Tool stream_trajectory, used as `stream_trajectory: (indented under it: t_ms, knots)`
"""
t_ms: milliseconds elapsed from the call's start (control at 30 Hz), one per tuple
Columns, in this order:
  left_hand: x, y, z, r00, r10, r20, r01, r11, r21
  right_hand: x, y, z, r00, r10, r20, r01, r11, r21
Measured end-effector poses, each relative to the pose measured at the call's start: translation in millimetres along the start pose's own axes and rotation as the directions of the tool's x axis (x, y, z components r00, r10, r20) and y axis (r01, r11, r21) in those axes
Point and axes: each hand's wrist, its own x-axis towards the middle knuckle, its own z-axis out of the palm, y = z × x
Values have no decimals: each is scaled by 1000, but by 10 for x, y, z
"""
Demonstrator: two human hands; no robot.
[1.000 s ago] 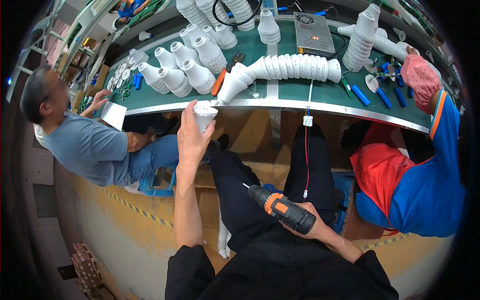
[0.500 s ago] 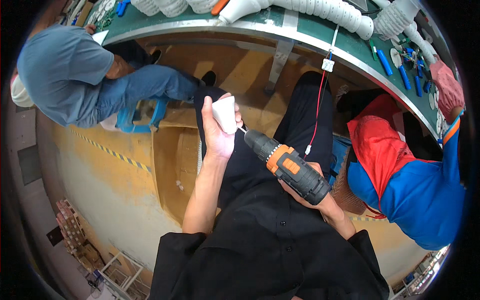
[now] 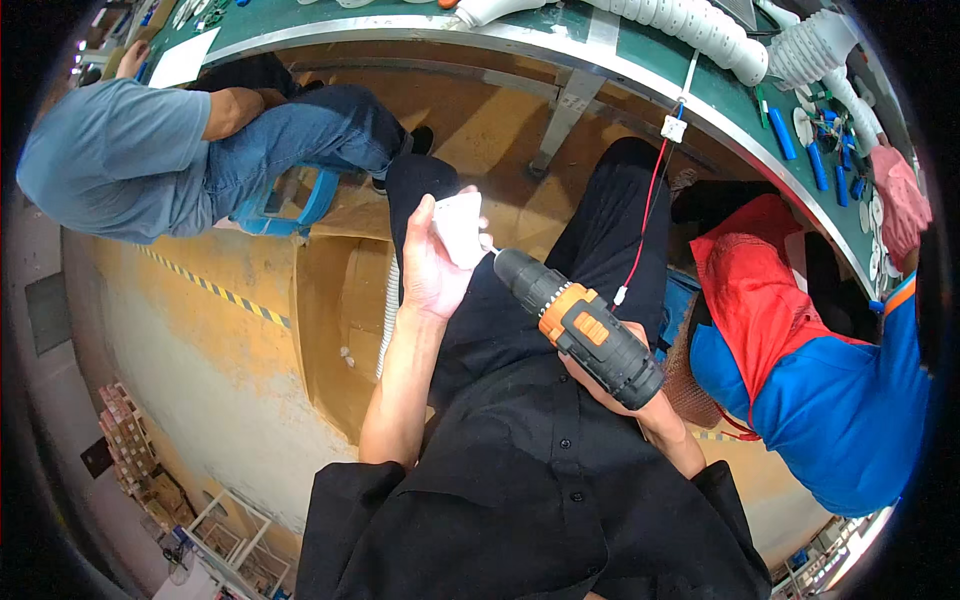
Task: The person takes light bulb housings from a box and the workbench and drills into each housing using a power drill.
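My left hand point(image 3: 432, 268) is closed round a white tapered plastic piece point(image 3: 458, 230), holding it above my left thigh. The thumb lies along its left side and fingertips show at its right. In my right hand point(image 3: 612, 385) is a black and orange cordless drill point(image 3: 578, 325), gripped from below, so most of those fingers are hidden. The drill points up and left. Its thin bit point(image 3: 494, 249) reaches the lower right edge of the white piece; whether it sits in a screw or a hole is too small to tell.
A green workbench point(image 3: 400, 38) with a metal edge curves ahead, bearing white ribbed tubes point(image 3: 690, 30) and blue cylinders point(image 3: 782, 135). A red wire point(image 3: 650, 200) with white connectors hangs down. Co-workers sit left point(image 3: 130, 160) and right point(image 3: 830, 400). A cardboard box point(image 3: 330, 330) stands at my left.
The white piece has turned slightly in my left hand, with the drill bit still at its edge. The left co-worker's arm now extends farther over the bench. The whole view has shifted a little.
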Motion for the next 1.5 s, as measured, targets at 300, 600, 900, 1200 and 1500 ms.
stream_trajectory:
  t_ms: [300,600,900,1200,1500]
  knots:
    - [12,-25,-35,998,62,-14,-61,996,66,27,19,18,999,-7,37,8,1000,-16]
    - [45,-161,79,948,314,-56,-302,940,158,26,55,33,996,39,84,-42,999,35]
    - [59,-163,134,942,332,-54,-317,929,191,37,90,27,996,24,81,-27,999,31]
    - [58,-151,127,937,348,4,-345,927,149,16,82,26,987,93,129,-103,992,74]
    - [64,-172,130,912,411,1,-405,900,160,8,88,63,993,55,101,-61,996,63]
